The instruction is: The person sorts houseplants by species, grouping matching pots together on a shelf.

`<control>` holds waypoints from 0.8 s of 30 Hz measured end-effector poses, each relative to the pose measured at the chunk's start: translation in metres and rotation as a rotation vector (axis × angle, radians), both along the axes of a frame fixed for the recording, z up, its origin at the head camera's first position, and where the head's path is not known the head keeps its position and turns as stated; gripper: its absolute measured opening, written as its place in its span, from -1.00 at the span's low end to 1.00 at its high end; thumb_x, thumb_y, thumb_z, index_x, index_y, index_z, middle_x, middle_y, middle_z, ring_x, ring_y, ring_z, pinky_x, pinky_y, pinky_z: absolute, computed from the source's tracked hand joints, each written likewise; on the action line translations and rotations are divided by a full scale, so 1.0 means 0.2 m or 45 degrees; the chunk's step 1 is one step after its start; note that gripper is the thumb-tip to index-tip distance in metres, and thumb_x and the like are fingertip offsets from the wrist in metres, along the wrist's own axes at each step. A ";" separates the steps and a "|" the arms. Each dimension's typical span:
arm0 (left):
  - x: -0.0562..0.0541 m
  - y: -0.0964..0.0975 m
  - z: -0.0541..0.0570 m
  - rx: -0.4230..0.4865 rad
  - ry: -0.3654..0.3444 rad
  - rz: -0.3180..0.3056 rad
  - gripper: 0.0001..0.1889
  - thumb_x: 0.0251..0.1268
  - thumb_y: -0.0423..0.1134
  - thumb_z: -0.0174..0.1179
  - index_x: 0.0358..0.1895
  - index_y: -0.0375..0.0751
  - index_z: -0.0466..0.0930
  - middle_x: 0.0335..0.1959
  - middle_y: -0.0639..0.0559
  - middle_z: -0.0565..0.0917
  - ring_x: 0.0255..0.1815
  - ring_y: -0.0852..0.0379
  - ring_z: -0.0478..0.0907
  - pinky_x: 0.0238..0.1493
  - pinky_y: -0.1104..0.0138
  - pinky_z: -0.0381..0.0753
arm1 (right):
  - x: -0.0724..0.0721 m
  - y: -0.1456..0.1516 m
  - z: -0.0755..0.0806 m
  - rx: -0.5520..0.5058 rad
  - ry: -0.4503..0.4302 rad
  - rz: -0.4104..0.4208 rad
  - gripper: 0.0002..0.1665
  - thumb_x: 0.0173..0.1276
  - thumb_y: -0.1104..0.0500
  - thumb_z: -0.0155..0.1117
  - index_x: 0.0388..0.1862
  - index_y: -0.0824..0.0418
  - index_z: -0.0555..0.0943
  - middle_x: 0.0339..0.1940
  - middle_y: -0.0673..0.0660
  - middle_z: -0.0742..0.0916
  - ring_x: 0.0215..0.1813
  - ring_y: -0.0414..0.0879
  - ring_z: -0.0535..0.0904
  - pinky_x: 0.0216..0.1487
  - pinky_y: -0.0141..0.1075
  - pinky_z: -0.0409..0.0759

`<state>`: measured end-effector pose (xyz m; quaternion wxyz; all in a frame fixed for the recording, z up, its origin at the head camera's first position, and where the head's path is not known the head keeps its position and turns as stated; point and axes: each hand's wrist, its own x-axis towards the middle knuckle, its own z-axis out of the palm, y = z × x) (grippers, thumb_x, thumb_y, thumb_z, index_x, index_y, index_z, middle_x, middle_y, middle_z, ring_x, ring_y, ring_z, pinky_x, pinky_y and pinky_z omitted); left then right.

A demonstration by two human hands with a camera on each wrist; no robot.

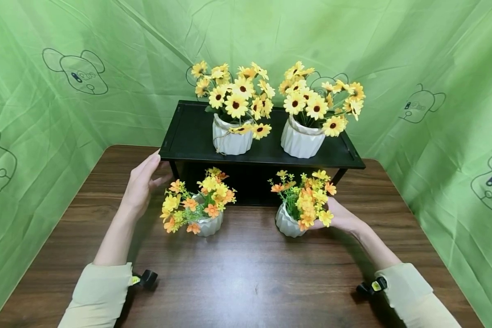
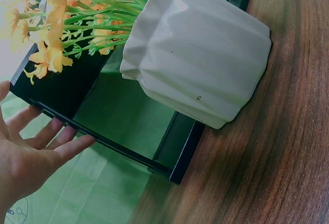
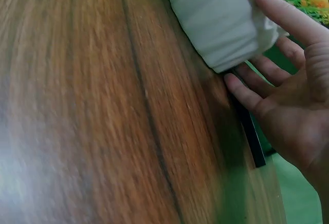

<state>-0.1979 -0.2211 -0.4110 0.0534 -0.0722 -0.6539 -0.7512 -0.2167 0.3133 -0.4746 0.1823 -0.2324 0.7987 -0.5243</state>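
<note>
My left hand is at the left end of a black two-tier shelf. Its fairly straight fingers touch the side post in the left wrist view. My right hand holds a small white ribbed flower pot with orange and yellow flowers, in front of the shelf's right part. In the right wrist view the thumb presses one face of this pot, with fingers at its far side. A similar flower pot stands on the table before the shelf's left part.
Two white pots, one on the left and one on the right, bear yellow daisy-like flowers on the shelf top. Beneath is a dark wood-grain table. A green curtain with bear drawings surrounds its back and sides.
</note>
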 end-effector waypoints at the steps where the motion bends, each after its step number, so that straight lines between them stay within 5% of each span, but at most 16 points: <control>1: 0.00 0.00 0.00 0.000 0.001 0.000 -0.44 0.66 0.02 -0.02 0.56 -0.11 0.33 0.38 0.26 0.52 0.35 0.12 0.46 0.17 0.44 0.70 | 0.00 -0.01 0.00 -0.003 -0.005 0.004 -0.02 0.15 0.31 0.56 0.52 0.17 0.32 0.29 0.00 0.61 0.28 -0.25 0.57 0.31 -0.47 0.52; 12: 0.00 0.00 0.00 0.006 0.003 0.000 -0.44 0.66 0.02 -0.01 0.56 -0.11 0.33 0.36 0.27 0.54 0.33 0.11 0.46 0.18 0.43 0.70 | 0.04 -0.06 -0.01 -0.074 0.008 -0.010 0.27 0.06 0.37 0.64 0.65 0.08 0.11 0.46 -0.02 0.46 0.41 -0.36 0.42 0.38 -0.59 0.41; 24: 0.00 0.00 0.00 0.018 0.004 0.004 -0.45 0.66 0.01 -0.01 0.55 -0.13 0.34 0.36 0.26 0.53 0.29 0.15 0.46 0.16 0.43 0.71 | 0.03 -0.06 -0.01 -0.039 0.080 -0.039 0.23 0.04 0.36 0.64 0.62 0.05 0.17 0.43 0.01 0.47 0.39 -0.32 0.44 0.37 -0.58 0.41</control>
